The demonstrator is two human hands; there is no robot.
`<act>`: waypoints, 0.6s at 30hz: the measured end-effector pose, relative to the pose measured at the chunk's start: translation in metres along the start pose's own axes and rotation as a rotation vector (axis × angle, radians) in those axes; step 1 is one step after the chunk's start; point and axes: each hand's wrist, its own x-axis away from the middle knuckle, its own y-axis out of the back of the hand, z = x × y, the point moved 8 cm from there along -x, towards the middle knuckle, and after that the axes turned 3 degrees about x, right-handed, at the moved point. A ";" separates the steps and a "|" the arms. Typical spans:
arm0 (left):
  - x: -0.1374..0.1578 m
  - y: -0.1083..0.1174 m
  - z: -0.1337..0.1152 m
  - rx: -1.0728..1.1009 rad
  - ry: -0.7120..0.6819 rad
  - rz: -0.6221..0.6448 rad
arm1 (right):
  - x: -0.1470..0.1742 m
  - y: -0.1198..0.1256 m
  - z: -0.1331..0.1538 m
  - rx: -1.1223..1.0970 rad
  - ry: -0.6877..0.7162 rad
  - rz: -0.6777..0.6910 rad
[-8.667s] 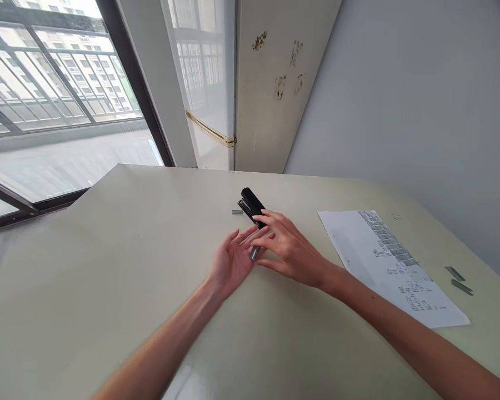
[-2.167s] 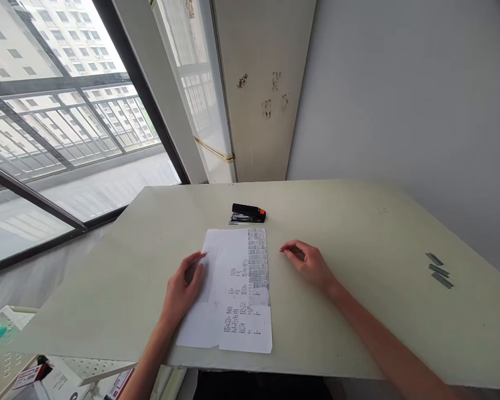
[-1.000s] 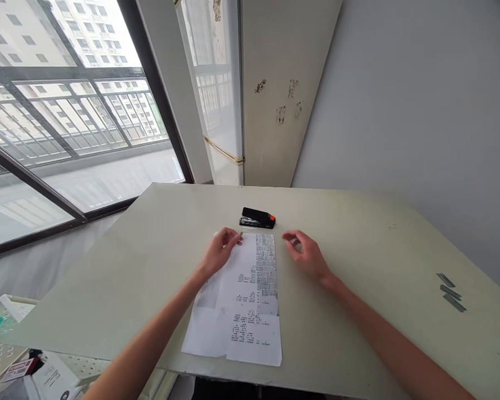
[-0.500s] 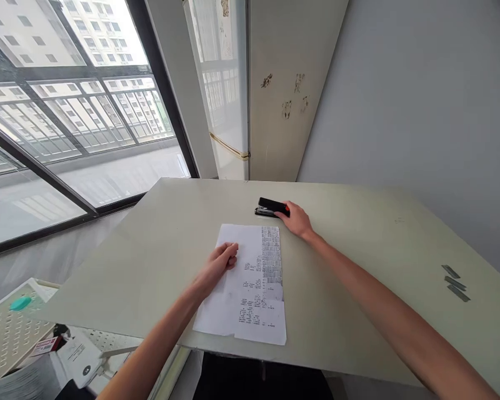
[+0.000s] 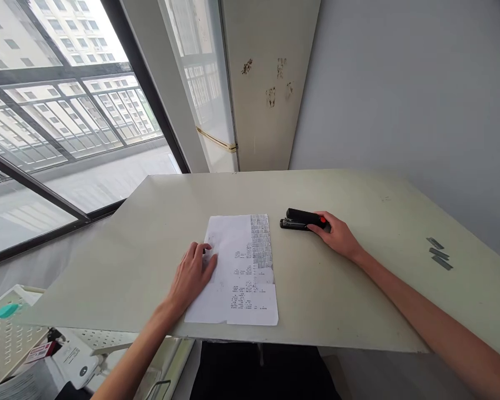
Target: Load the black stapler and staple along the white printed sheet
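Note:
A white printed sheet of paper [image 5: 237,278] lies on the pale table, with dense print along its upper right edge. My left hand [image 5: 191,272] rests on the paper's left side, fingers loosely curved and the thumb apart, holding nothing. To the right of the paper is a black stapler [image 5: 302,218] with a red spot near its rear end. My right hand [image 5: 335,233] grips that rear end between thumb and fingers. The stapler's nose points left, toward the paper, with a gap between them.
Several grey staple strips [image 5: 439,254] lie at the table's right. A white perforated cart [image 5: 14,333] with a teal object [image 5: 7,310] and boxes stands at lower left. A fridge [image 5: 266,128] and a grey wall [image 5: 400,89] border the far side.
My right hand has moved the stapler right and nearer, away from the paper's top edge. My left hand has loosened from a closed fist and shifted to the paper's left edge. The view has tilted slightly.

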 end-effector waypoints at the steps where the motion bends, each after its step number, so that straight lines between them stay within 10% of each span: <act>1: 0.000 -0.003 -0.002 -0.015 -0.009 -0.002 | 0.008 0.004 -0.002 -0.004 -0.003 0.019; 10: -0.024 -0.011 -0.033 -0.011 -0.054 -0.003 | 0.047 0.018 0.006 -0.124 0.008 0.225; 18: -0.042 -0.056 -0.120 0.143 -0.227 0.213 | 0.048 0.022 0.011 -0.108 0.055 0.264</act>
